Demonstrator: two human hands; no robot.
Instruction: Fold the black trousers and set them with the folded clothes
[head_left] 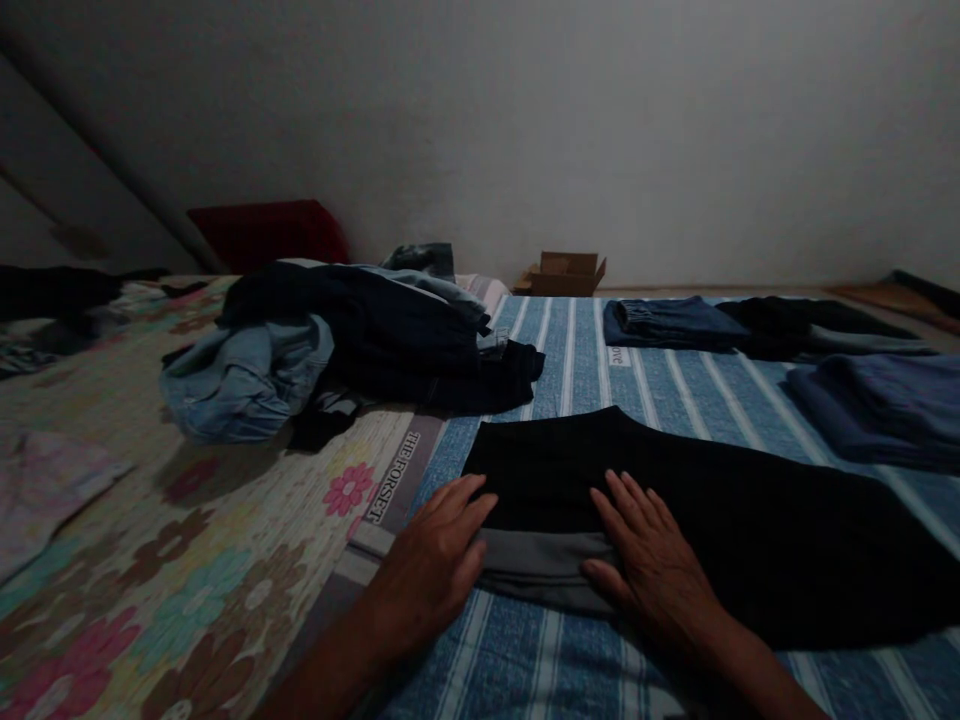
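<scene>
A pair of black pants [750, 530] lies flat on a blue striped sheet, with the waist end at the left and the legs running to the right. A grey band [540, 552] shows along its near left edge. My left hand [442, 550] rests at the left end of the pants, fingers stretched out. Flat on the black cloth further right lies my right hand [649, 550], its fingers extended and thumb over the grey band. Neither hand grips the cloth.
A heap of dark clothes [360, 320] with light blue jeans [247, 380] lies behind on the left. Folded jeans [675, 322] and more folded dark garments [892, 405] are at the right. A cardboard box [566, 272] and a red object [270, 235] stand by the wall.
</scene>
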